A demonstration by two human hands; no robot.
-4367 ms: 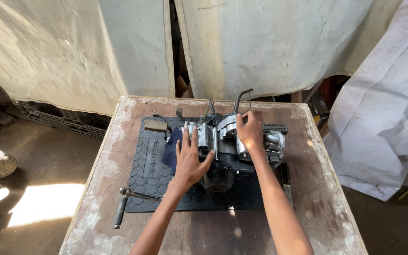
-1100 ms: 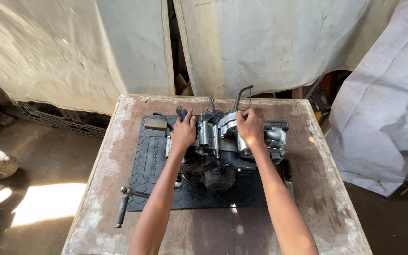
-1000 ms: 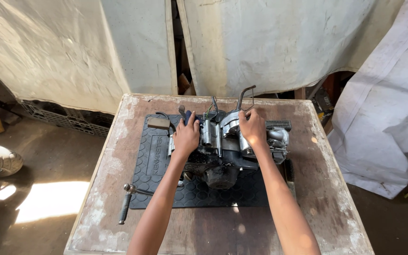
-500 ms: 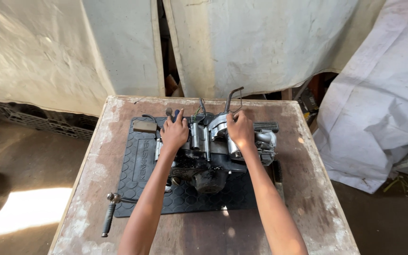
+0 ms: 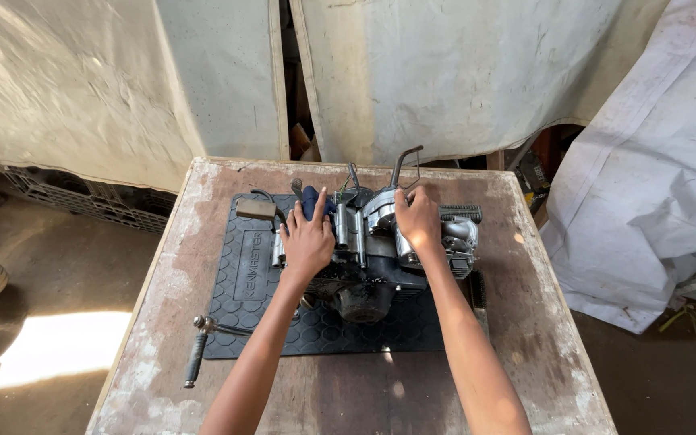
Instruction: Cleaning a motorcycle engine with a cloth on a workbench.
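the left hand [image 5: 308, 239] lay flat, fingers spread, on the engine [image 5: 372, 250]; the right hand [image 5: 417, 217] curled closed on its top casing, apparently to steady it. the engine sat mid-mat [image 5: 255, 274]; a ratchet [image 5: 203, 346] lay at 8 o'clock; the table [image 5: 541, 338] was bare toward 4 o'clock.

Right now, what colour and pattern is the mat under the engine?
Dark grey mat with a raised hexagon pattern, clearest in the head view.

Your engine [image 5: 380, 258] sits on the mat [image 5: 251, 282] at mid-table [image 5: 525, 322], hands [image 5: 308, 242] on top, with the ratchet [image 5: 203, 346] lying at the mat's left near corner.
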